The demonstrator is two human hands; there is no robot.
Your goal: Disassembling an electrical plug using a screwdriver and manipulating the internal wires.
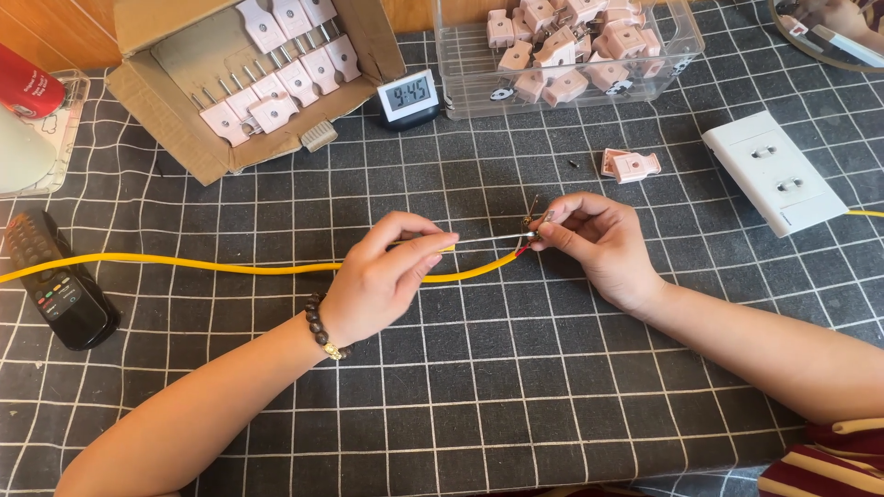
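Over the desk (479, 387), the left hand (382, 281) has its fingers clamped on the yellow cable (184, 266); the right hand (599, 239) pinches the cable's bared wire ends (531, 230) together.

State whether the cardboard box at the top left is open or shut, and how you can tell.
Open. The cardboard box has its flaps folded outward, exposing rows of pale pink plugs inside.

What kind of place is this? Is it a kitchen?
Probably not a kitchen, more likely a home worktable for wiring plugs. A cardboard box and a clear tub hold pink plug parts, and the left hand and right hand work on a yellow cable.
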